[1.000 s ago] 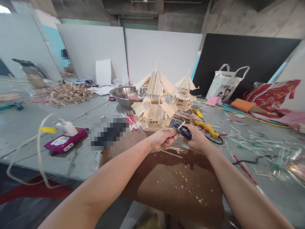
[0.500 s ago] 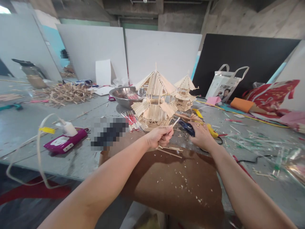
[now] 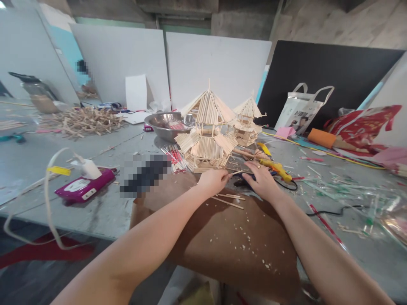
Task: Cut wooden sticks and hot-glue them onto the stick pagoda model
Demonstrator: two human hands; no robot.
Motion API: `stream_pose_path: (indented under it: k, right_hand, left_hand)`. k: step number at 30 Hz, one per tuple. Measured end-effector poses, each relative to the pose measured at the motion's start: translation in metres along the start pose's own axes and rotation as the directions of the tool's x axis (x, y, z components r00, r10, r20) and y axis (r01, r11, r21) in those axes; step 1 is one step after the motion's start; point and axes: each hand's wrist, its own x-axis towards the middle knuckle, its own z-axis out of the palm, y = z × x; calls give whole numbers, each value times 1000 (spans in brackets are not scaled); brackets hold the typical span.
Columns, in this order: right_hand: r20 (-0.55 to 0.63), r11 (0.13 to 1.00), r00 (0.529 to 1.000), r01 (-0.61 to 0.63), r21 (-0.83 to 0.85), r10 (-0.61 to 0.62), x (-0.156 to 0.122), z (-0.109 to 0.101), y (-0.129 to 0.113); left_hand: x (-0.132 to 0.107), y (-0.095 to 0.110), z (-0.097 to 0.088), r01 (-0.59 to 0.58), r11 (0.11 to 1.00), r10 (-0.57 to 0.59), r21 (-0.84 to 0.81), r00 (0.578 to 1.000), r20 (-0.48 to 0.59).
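Observation:
My left hand (image 3: 215, 182) is closed on a thin wooden stick (image 3: 236, 173), whose free end points right toward my other hand. My right hand (image 3: 261, 180) is spread, thumb and fingers apart around the stick's far end; whether they touch it I cannot tell. Beneath that hand lies a dark blue hand tool (image 3: 241, 183), mostly covered. Several loose sticks (image 3: 230, 201) rest on brown paper (image 3: 235, 237) just below my hands. Behind them stands a pagoda-like model (image 3: 206, 148) of wooden sticks, with a smaller stick model (image 3: 246, 127) farther back.
A yellow glue gun (image 3: 280, 169) lies right of my right hand. Behind the left side are a metal bowl (image 3: 165, 127) and a heap of sticks (image 3: 85, 123). A purple power strip (image 3: 85, 186) sits left. Green-and-clear plastic scraps (image 3: 349, 190) cover the right.
My left hand has lowered the stick to nearly level. My right hand has come off the top of the blue tool and spread its fingers near the stick; the tool now lies lower.

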Motion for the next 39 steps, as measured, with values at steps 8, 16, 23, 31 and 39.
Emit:
stream_pose_path:
  k: [8, 16, 23, 31, 39]
  right_hand:
    - [101, 984, 986, 144, -104, -134, -1, -1, -27]
    - [130, 966, 992, 37, -254, -4, -4, -4, -33]
    - [142, 964, 986, -43, -263, 83, -5, -5, -42]
    - [74, 978, 985, -147, -145, 159, -3, 0, -38]
    - [-92, 930, 983, -116, 350, 157, 0, 1, -24]
  left_hand:
    - [-7, 11, 1, 1, 994, -7, 110, 999, 52]
    - [-8, 16, 0, 6, 991, -14, 134, 998, 57]
    - [-10, 18, -2, 34, 986, -46, 162, 997, 69]
    - [-6, 19, 3, 82, 988, -89, 132, 995, 44]
    - [-1, 7, 8, 37, 989, -45, 143, 997, 56]
